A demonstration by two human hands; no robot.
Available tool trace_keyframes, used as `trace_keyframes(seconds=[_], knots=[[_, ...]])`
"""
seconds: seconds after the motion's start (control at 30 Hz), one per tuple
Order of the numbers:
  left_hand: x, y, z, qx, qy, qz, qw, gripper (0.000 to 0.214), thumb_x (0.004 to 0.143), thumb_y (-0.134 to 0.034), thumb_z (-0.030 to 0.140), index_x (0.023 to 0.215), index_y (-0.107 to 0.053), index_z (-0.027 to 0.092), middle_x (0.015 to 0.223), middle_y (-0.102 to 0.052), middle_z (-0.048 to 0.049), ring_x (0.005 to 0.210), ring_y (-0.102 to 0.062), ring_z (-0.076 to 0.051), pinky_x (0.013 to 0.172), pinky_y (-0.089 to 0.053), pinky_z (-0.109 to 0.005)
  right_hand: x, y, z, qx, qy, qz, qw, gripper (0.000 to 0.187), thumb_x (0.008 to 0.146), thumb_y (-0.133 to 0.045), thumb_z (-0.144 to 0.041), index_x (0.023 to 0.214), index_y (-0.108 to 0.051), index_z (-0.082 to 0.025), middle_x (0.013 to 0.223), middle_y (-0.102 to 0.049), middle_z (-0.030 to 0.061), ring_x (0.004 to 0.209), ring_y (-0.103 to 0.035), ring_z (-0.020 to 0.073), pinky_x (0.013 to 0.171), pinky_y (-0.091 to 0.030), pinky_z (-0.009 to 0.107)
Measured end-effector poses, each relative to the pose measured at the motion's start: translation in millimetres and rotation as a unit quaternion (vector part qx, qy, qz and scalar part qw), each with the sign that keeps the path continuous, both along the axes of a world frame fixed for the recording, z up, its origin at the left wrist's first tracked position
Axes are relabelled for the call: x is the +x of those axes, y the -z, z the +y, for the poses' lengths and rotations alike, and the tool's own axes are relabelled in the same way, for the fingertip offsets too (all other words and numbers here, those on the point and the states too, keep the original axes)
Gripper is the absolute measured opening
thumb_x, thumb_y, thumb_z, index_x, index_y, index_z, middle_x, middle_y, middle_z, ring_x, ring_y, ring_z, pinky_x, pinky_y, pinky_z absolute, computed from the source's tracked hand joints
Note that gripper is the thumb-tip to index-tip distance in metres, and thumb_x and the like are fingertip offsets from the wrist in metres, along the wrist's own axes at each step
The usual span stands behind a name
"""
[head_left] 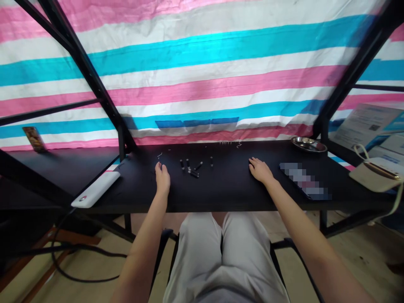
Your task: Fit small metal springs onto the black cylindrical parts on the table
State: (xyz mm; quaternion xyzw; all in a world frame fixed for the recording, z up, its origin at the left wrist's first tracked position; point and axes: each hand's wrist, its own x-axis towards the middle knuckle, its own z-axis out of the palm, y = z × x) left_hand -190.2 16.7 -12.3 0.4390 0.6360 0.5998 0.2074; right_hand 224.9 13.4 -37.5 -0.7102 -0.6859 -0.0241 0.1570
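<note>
A black table (227,189) carries small dark batteries (191,167), a steel dish (308,144) and a white power bank (96,188).

**Small dark cylinders between my hands**

A loose cluster of short black cylinders (190,167), some with pale tips, lies flat on the black surface (227,189). Most point different ways, two nearly touching. One more cylinder (211,161) lies apart at their 3 o'clock. From my left grip (162,179), the cluster is at 2 o'clock.
</note>
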Motion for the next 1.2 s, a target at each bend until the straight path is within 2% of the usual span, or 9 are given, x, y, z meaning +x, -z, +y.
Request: trace_keyframes(seconds=[0.13, 0.27, 0.4, 0.6, 0.87, 1.0, 1.2], knots=[[2, -4.4, -6, -0.004, -0.017, -0.007, 1.000, 0.044, 0.089, -0.034, 0.035, 0.128, -0.039, 0.015, 0.134, -0.043, -0.0138, 0.125, -0.039, -0.020, 0.107, -0.028, -0.033, 4, -0.3, -1, 0.001, 0.010, 0.014, 1.000, 0.046, 0.088, -0.033, -0.031, 0.127, -0.048, -0.013, 0.137, -0.042, 0.0101, 0.126, -0.037, 0.0238, 0.103, -0.028, 0.045], [1, -1.8, -6, 0.003, -0.017, -0.010, 1.000, 0.042, 0.089, -0.034, 0.037, 0.126, -0.040, 0.018, 0.132, -0.044, -0.0118, 0.124, -0.041, -0.019, 0.106, -0.029, -0.033, 16, -0.4, -4, 0.012, 0.059, 0.035, 0.998, 0.046, 0.086, -0.036, -0.033, 0.125, -0.050, -0.012, 0.135, -0.043, 0.0121, 0.125, -0.038, 0.0248, 0.102, -0.029, 0.045], [0, 1.0, -4, 0.012, -0.015, -0.011, 1.000, 0.041, 0.088, -0.037, 0.038, 0.124, -0.041, 0.018, 0.130, -0.046, -0.0123, 0.123, -0.042, -0.020, 0.106, -0.029, -0.035, 32, 1.4, -4, 0.039, 0.093, 0.051, 0.994, 0.045, 0.084, -0.040, -0.033, 0.120, -0.055, -0.010, 0.130, -0.049, 0.0140, 0.119, -0.044, 0.0246, 0.100, -0.033, 0.039], [0, 0.5, -5, 0.018, -0.017, -0.016, 1.000, 0.038, 0.087, -0.038, 0.038, 0.120, -0.043, 0.021, 0.126, -0.049, -0.0108, 0.121, -0.043, -0.020, 0.106, -0.029, -0.035, 42, 2.4, -4, 0.055, 0.133, 0.076, 0.987, 0.042, 0.081, -0.042, -0.032, 0.114, -0.058, -0.011, 0.126, -0.052, 0.0127, 0.113, -0.048, 0.0268, 0.095, -0.037, 0.039], [0, 0.9, -6, 0.034, -0.035, 0.000, 0.999, 0.031, 0.088, -0.038, 0.034, 0.113, -0.047, 0.019, 0.118, -0.053, -0.0108, 0.114, -0.049, -0.019, 0.101, -0.033, -0.034, 36, -0.2, -8, 0.072, 0.125, 0.051, 0.988, 0.041, 0.081, -0.040, -0.028, 0.113, -0.059, -0.010, 0.122, -0.055, 0.0142, 0.109, -0.049, 0.0265, 0.092, -0.037, 0.039], [5, -6.2, -15, 0.101, -0.034, 0.058, 0.993, 0.025, 0.087, -0.038, 0.029, 0.104, -0.051, 0.018, 0.106, -0.058, -0.0082, 0.101, -0.054, -0.017, 0.095, -0.038, -0.032, 21, -7.5, -10, 0.072, 0.071, 0.030, 0.994, 0.035, 0.082, -0.040, -0.025, 0.107, -0.061, -0.014, 0.117, -0.058, 0.0117, 0.104, -0.052, 0.0249, 0.088, -0.040, 0.038], [22, -18.7, -27, 0.149, 0.054, 0.171, 0.972, 0.024, 0.086, -0.039, 0.028, 0.101, -0.054, 0.017, 0.091, -0.058, -0.0068, 0.088, -0.055, -0.017, 0.087, -0.042, -0.031, -12, -17.4, -7, 0.071, -0.114, 0.003, 0.991, 0.030, 0.083, -0.040, -0.019, 0.101, -0.063, -0.017, 0.110, -0.061, 0.0082, 0.100, -0.053, 0.0201, 0.087, -0.040, 0.033]])
